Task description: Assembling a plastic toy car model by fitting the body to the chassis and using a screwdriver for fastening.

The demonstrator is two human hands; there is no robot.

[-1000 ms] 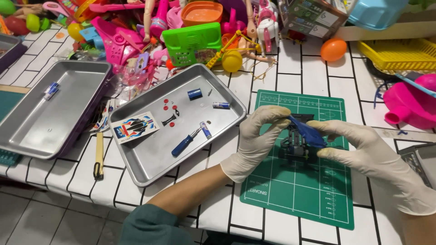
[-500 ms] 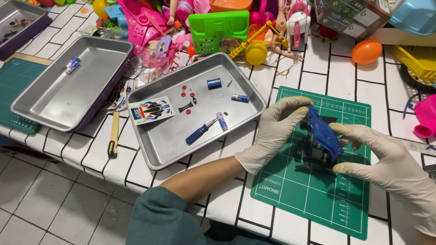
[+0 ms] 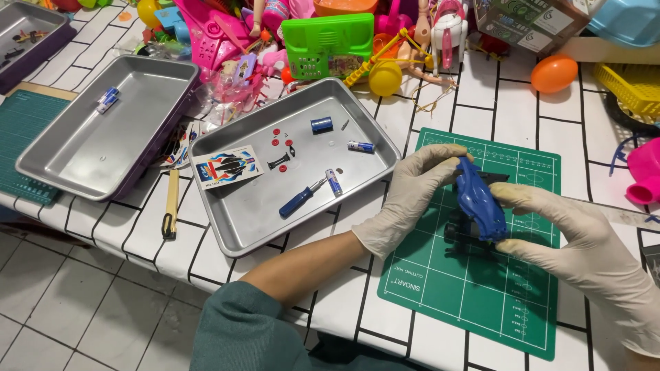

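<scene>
Both my hands wear pale gloves and hold a small blue toy car above a green cutting mat. My left hand grips the car's left side, fingers curled over its top. My right hand pinches its right side. Black wheels and chassis show beneath the blue shell. Left of the mat a metal tray holds a blue-handled screwdriver, small batteries, a sticker sheet and tiny red parts.
A second metal tray with two batteries sits at the left. A yellow-handled tool lies between the trays. Colourful plastic toys are heaped along the back, with an orange egg and a yellow basket. The white tiled table's edge runs near me.
The blue shell has turned from lying across to pointing lengthwise between my hands. The view has shifted, so the trays now sit lower and further right.
</scene>
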